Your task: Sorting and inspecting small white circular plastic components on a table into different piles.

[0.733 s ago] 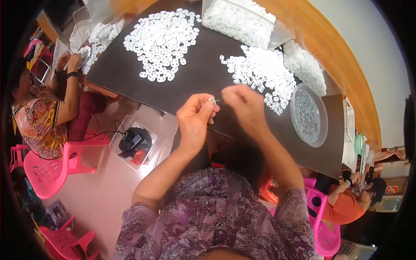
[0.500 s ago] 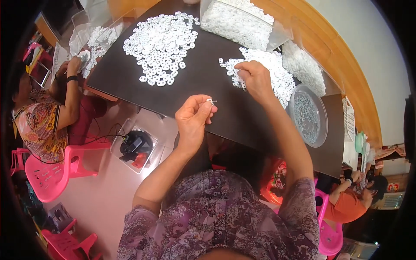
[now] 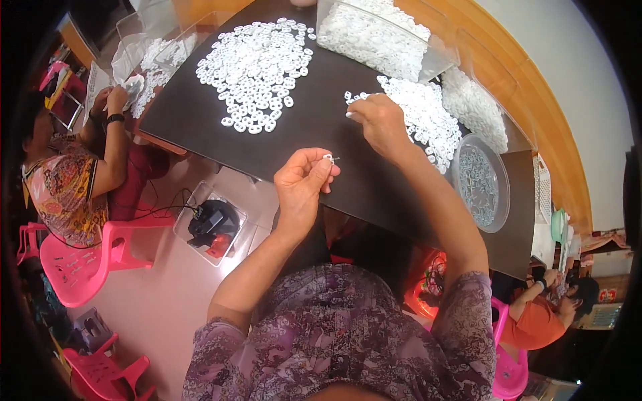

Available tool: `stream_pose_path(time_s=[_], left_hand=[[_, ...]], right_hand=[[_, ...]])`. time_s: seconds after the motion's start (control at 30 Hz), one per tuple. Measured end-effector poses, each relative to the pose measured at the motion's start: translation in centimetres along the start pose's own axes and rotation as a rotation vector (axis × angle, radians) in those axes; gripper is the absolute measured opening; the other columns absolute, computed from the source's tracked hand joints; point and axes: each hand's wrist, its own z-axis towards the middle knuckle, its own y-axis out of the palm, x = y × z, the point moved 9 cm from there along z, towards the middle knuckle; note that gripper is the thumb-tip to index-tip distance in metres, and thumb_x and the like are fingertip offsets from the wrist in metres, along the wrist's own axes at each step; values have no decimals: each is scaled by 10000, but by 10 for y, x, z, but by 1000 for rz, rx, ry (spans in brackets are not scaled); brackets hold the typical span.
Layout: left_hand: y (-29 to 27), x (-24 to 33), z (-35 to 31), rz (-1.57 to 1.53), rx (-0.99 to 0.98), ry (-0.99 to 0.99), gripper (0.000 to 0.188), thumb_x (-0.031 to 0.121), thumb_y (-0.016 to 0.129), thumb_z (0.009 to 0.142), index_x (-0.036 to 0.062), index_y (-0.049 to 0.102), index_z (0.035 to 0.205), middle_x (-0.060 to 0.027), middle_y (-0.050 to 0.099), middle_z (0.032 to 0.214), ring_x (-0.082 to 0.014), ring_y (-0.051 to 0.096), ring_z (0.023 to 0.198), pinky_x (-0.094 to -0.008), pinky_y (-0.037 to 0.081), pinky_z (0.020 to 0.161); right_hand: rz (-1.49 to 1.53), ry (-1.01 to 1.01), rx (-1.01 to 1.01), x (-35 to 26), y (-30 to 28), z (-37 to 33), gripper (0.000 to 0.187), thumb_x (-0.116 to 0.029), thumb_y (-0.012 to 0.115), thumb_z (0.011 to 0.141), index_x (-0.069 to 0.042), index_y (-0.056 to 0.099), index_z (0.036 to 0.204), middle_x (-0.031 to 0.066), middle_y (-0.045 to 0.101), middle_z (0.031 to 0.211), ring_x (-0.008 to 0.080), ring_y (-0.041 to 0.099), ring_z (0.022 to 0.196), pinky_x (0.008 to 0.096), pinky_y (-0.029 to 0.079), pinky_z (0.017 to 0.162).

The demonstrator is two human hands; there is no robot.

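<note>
Above the table's near edge, my left hand (image 3: 299, 194) is closed in a pinch on a small white plastic piece (image 3: 328, 158). A thin screw (image 3: 336, 158) sticks out of that piece to the right. My right hand (image 3: 384, 125) is farther forward and to the right, closed, with the tip of a small white piece (image 3: 349, 114) showing between thumb and fingers. Just beyond and beside it spreads a pile of small white pieces (image 3: 428, 119). On the left lies a separate pile of white two-holed oval pieces (image 3: 257, 63), which neither hand touches.
Right of my right forearm stands a round clear tub (image 3: 505, 194) of thin screws. A clear bin (image 3: 438, 50) of white pieces is at the back. Co-workers sit at the left (image 3: 67, 180) and right (image 3: 542, 321). A pink chair (image 3: 73, 267) is at the left.
My right hand has drawn back slightly from the right pile, with a white piece now showing at its fingertips. My left hand keeps its pinch, and the whole view has shifted slightly.
</note>
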Motion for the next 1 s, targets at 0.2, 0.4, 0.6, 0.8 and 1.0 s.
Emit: stream_pose_path(time_s=[0.2, 0.4, 0.6, 0.8, 1.0], left_hand=[[-3, 6, 1, -72, 37, -35, 118, 68, 590, 875, -30, 595, 942, -89, 637, 748, -103, 547, 596, -217, 448, 531], [4, 16, -5, -80, 40, -12, 109, 56, 559, 890, -28, 574, 959, -80, 627, 770, -83, 536, 618, -201, 432, 537], [7, 20, -5, -77, 26, 45, 131, 66, 577, 883, -37, 579, 965, -97, 640, 774, -110, 560, 612, -221, 449, 531], [10, 16, -9, -114, 16, 11, 126, 66, 572, 886, -36, 581, 959, -97, 643, 778, -111, 562, 614, -222, 448, 533], [7, 15, -13, -75, 34, 2, 145, 58, 562, 890, -38, 589, 996, -88, 641, 778, -104, 562, 619, -216, 448, 535]], right_hand=[[989, 587, -130, -7, -4, -24, 108, -81, 630, 819, -14, 638, 904, 52, 644, 776, 95, 576, 656, 207, 429, 583], [1230, 672, -138, -26, 0, -47, 192, -69, 625, 825, 2, 622, 1003, 41, 636, 784, 66, 570, 674, 181, 419, 582], [1318, 686, -125, -39, 3, -64, 182, -57, 608, 833, 11, 635, 1000, 38, 639, 810, 70, 570, 704, 187, 415, 592], [1304, 635, -74, -45, -4, -68, 165, -58, 600, 841, 17, 644, 982, 47, 641, 829, 78, 561, 721, 200, 415, 594], [1322, 719, -21, -38, -2, -74, 155, -49, 590, 841, 18, 651, 967, 35, 629, 803, 69, 533, 685, 203, 421, 595]])
